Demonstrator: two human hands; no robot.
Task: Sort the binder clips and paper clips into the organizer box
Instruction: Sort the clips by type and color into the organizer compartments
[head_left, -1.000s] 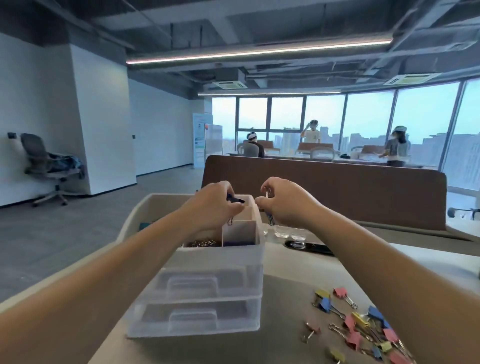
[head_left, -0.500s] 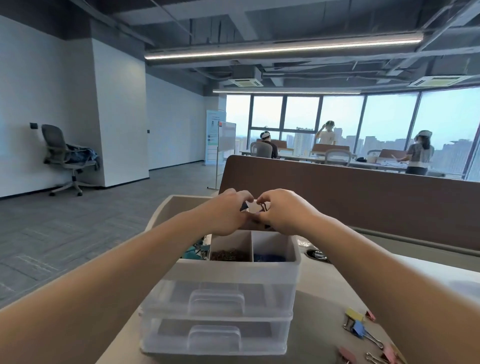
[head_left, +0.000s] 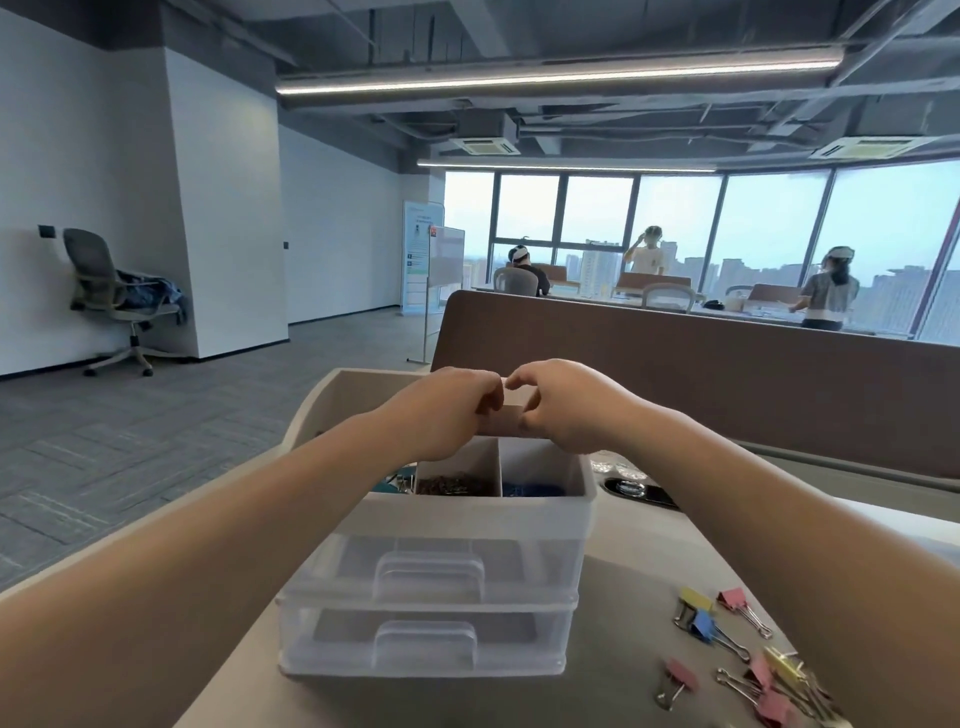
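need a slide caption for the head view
Left hand and right hand meet, fingers curled, above the organizer box; coloured binder clips lie loose on the desk.

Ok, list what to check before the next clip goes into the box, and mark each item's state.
1. Both hands over the box's top: ok. The left hand and right hand meet above the rear of the box.
2. Clip held in the fingers: cannot tell, the curled fingers hide it.
3. Front compartments open and sorted by kind: ok. One holds brownish clips, the other blue ones.
4. Drawers shut: ok, both the upper drawer and the lower drawer.
5. Table cleared of clips: not ok. Binder clips lie loose on the table, to the right.
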